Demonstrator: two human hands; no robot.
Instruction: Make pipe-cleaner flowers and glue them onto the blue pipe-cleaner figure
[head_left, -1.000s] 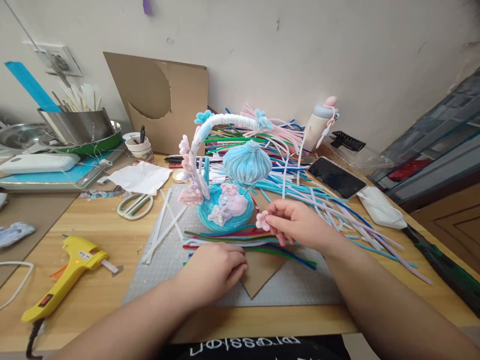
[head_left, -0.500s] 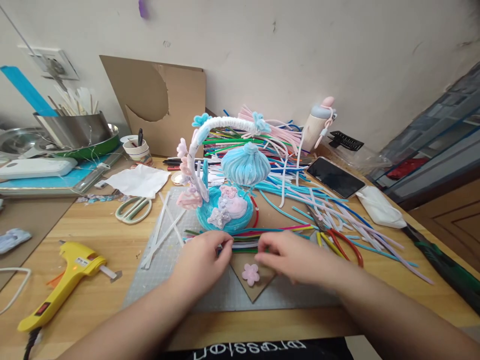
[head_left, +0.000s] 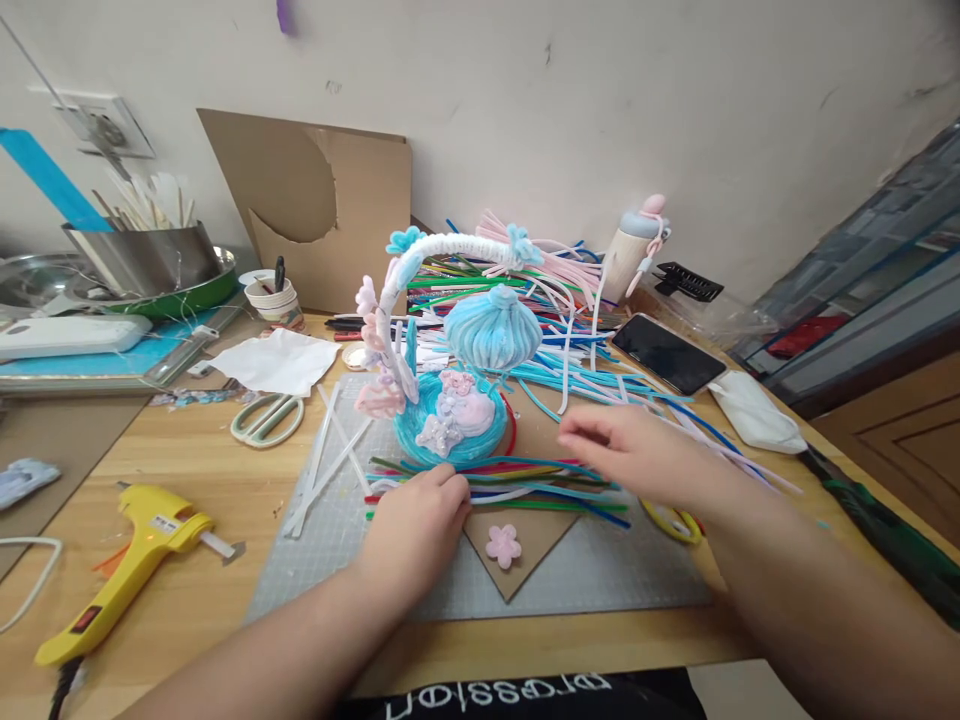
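My left hand (head_left: 416, 520) lies with curled fingers on a bundle of coloured pipe cleaners (head_left: 540, 492); its fingertips are hidden. Over the right end of that bundle my right hand (head_left: 630, 452) hovers, fingers bent together, and whatever they may pinch cannot be made out. A pink flower (head_left: 503, 547) rests on a cardboard piece (head_left: 517, 582) between the forearms. Just behind the bundle stands a fuzzy blue base (head_left: 412, 430) bearing a starfish shape (head_left: 441, 436). From it rises a white arch (head_left: 457, 246) with flowers, and a blue pleated dome (head_left: 493, 328) is seen above the base.
A yellow glue gun (head_left: 131, 565) lies at left, with green-handled scissors (head_left: 268, 420) behind it. More pipe cleaners (head_left: 480, 275) pile up at the back. A phone (head_left: 667, 353), a bottle (head_left: 630, 255) and a white packet (head_left: 757, 412) are on the right. Underneath is a grey cutting mat (head_left: 300, 570).
My right hand has moved right and away from me, off the middle of the bundle, now covering the scissors' place. More of the bundle shows. My left hand has stayed nearly still.
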